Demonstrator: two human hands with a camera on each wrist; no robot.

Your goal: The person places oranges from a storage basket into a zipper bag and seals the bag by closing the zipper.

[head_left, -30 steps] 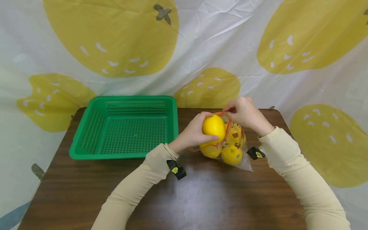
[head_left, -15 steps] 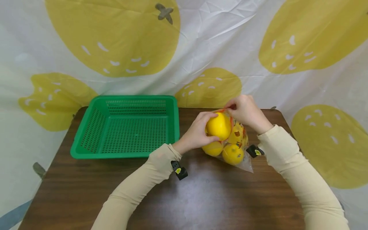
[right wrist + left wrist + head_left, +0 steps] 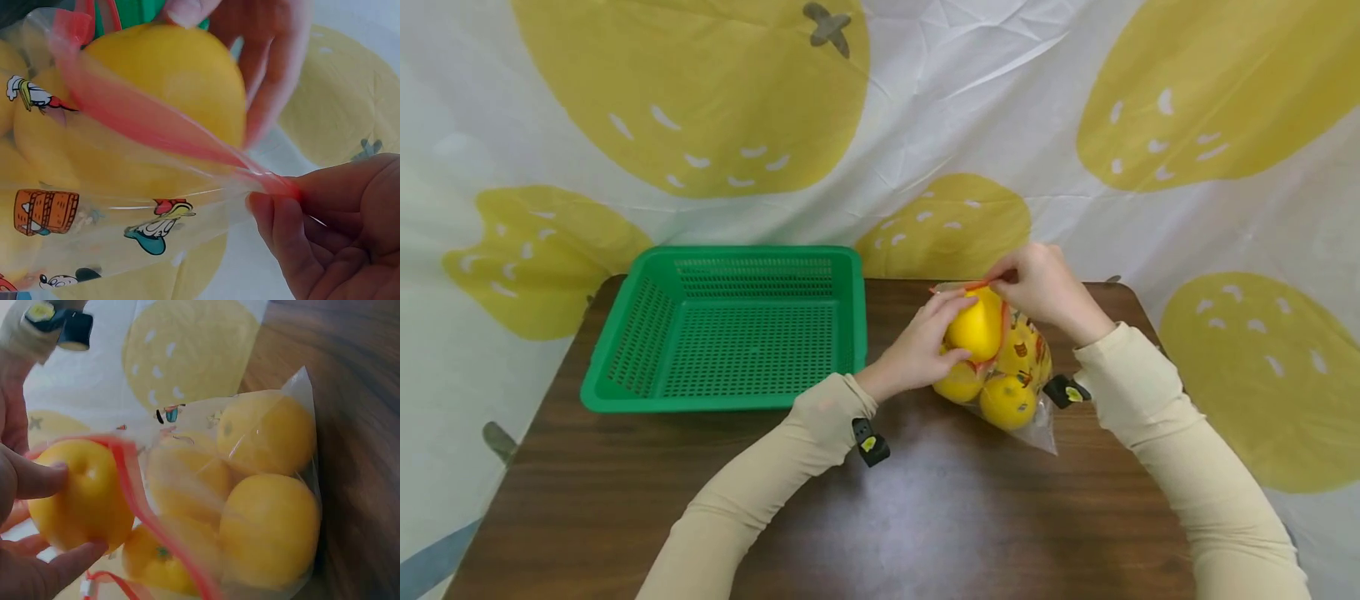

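My left hand [image 3: 916, 348] grips a round yellow orange [image 3: 977, 329] at the mouth of a clear plastic bag [image 3: 1039, 432]. In the left wrist view thumb and fingers curl round the orange, right beside the bag's red rim [image 3: 142, 506]. Several more oranges [image 3: 270, 525] lie inside the bag, seen through the film. My right hand [image 3: 1039, 285] pinches the far corner of the red rim between thumb and finger and lifts it. Cartoon figures are printed on the film. In the right wrist view the held orange [image 3: 181, 81] shows partly behind the rim.
A green perforated basket [image 3: 724, 407] with nothing in it stands on the left of the brown wooden table [image 3: 970, 517]. A white cloth [image 3: 910, 108] with yellow fruit prints hangs behind the table.
My left hand has moved slightly right and up with the orange, to the bag's mouth. My right hand has risen a little, still pinching the red rim.
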